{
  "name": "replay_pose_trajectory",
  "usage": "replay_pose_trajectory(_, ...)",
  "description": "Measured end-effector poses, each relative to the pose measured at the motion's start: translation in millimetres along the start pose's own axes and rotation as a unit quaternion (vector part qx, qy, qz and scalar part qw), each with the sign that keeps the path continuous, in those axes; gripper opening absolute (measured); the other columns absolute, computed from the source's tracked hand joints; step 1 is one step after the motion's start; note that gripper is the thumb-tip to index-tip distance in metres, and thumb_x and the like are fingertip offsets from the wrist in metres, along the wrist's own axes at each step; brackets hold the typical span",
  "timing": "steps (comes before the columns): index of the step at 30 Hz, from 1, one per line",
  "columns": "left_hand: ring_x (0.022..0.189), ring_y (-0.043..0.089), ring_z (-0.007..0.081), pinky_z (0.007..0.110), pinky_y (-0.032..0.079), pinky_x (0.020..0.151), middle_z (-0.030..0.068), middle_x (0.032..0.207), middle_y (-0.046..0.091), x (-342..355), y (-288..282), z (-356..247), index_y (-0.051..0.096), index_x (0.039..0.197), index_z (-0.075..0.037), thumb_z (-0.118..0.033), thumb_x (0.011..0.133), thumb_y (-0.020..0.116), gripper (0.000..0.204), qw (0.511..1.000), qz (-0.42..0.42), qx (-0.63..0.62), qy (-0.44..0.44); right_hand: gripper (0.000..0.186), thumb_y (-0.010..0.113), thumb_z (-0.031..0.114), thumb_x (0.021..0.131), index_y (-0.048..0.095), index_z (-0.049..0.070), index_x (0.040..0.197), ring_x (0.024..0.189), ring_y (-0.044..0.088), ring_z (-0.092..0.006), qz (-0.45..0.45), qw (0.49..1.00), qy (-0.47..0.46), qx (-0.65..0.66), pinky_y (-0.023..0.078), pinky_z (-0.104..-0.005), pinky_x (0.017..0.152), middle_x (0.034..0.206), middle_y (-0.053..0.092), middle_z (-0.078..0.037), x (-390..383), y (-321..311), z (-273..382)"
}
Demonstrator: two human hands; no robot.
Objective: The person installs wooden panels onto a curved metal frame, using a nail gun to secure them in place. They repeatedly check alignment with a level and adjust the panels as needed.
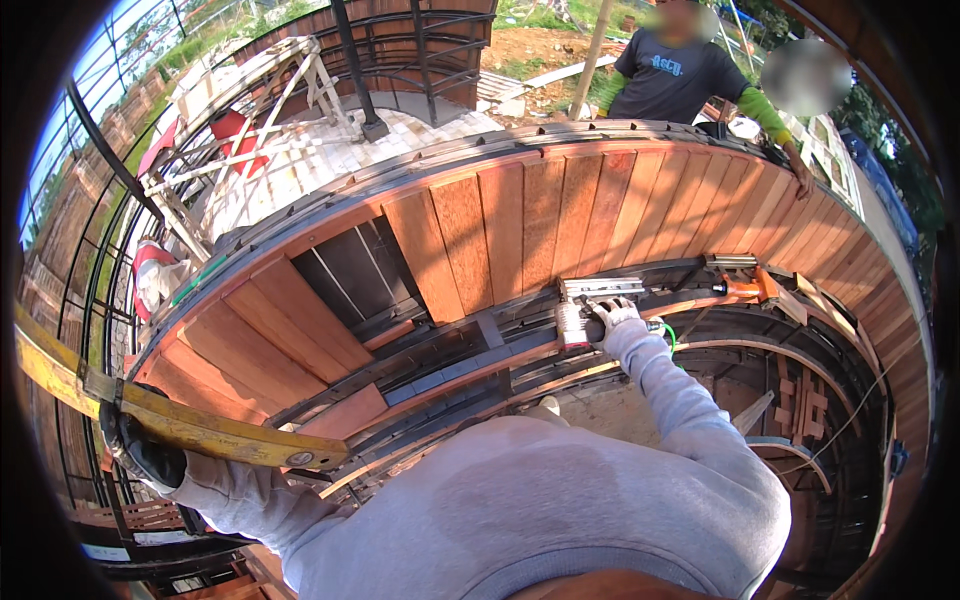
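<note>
Sunlight is falling on a curved outdoor wall of reddish planks (580,220). The gloved right hand (618,314) is gripping a silver nail gun (573,325) against the wall's inner ledge (480,365); a green hose (672,340) is showing just beside it. The dark-gloved left hand (150,450) is clamping around a long yellow level (220,432), whose body is hiding some plank ends. An orange tool (745,288) is resting farther right, near the wall. Leftward, a gap (355,275) is breaking the plank row. The person's grey shirt (530,510) is blocking much of the lower view. Beyond the rim, a co-worker (665,85) is standing with a hand (803,182) on the wall, pale blue lettering showing across a dark shirt. Pale wooden framing (322,92) is standing on paving at upper left.
</note>
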State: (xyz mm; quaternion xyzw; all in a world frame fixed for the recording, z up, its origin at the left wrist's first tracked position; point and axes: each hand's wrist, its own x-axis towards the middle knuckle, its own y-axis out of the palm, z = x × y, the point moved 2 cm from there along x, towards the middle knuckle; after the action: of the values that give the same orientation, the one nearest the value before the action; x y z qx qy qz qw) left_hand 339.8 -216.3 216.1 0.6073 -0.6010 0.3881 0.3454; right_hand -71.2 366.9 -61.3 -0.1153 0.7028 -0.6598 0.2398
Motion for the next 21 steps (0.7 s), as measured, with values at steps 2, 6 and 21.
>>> replay_pose_trajectory(2, 0.111, 0.064, 0.0323, 0.046, 0.053, 0.095, 0.0178, 0.131, 0.061, 12, -55, 12, 0.048, 0.145, -0.02, -0.014, 0.09, 0.065, 0.058, 0.987, -0.022, 0.16, 0.023, 0.088, 0.075, 0.05, 0.074, 0.043, 0.023, 0.151, 0.135, 0.044, -0.0339, 0.015, 1.0, 0.006, -0.016, 0.029, -0.0456, 0.118, 0.142, 0.053, -0.014, -1, -4, 1)
replay_pose_trajectory(6, 0.111, 0.064, 0.0318, 0.046, 0.052, 0.093, 0.0151, 0.128, 0.063, 23, -142, 9, 0.051, 0.143, -0.026, -0.022, 0.091, 0.065, 0.054, 0.891, -0.065, 0.446, 0.054, 0.087, 0.073, 0.05, 0.075, 0.042, 0.024, 0.152, 0.136, 0.043, -0.0333, 0.025, 0.999, 0.011, -0.022, 0.028, -0.0449, 0.118, 0.143, 0.052, -0.013, 1, -4, 4)
replay_pose_trajectory(21, 0.109, 0.066, 0.0283, 0.042, 0.052, 0.09, 0.0077, 0.121, 0.069, 17, -175, -45, 0.062, 0.135, -0.03, -0.037, 0.09, 0.073, 0.047, 0.747, -0.045, 0.651, 0.127, 0.09, 0.072, 0.055, 0.075, 0.04, 0.024, 0.153, 0.139, 0.04, -0.0326, 0.056, 0.998, 0.015, -0.026, 0.026, -0.0455, 0.119, 0.147, 0.048, -0.011, 7, 4, -1)
